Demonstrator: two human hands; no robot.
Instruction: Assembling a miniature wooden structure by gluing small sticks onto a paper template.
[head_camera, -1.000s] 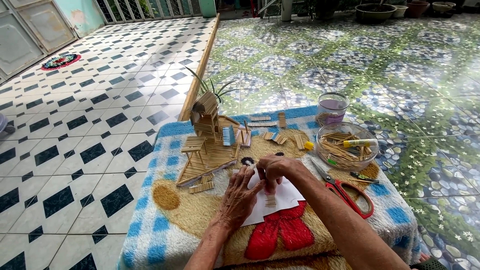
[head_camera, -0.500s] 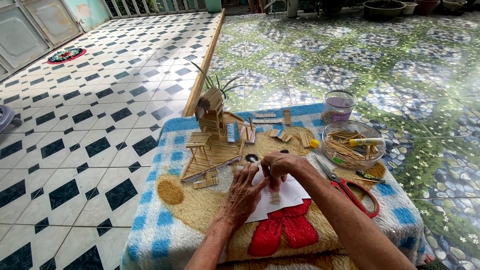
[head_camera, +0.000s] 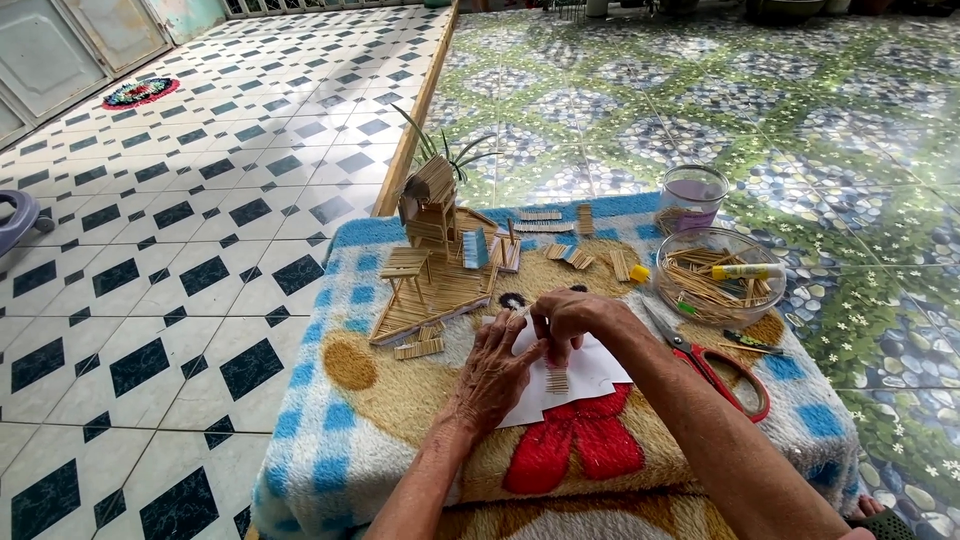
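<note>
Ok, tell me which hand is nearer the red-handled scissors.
Right. The right hand is just left of the scissors, over the white paper. The left hand lies farther left, on that paper.

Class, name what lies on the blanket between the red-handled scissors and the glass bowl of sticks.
In the head view, a dark pen-like tool lies between the scissors and the bowl.

Red scissors (head_camera: 722, 372), glass bowl (head_camera: 672, 262) of sticks, purple cup (head_camera: 690, 196).
</note>
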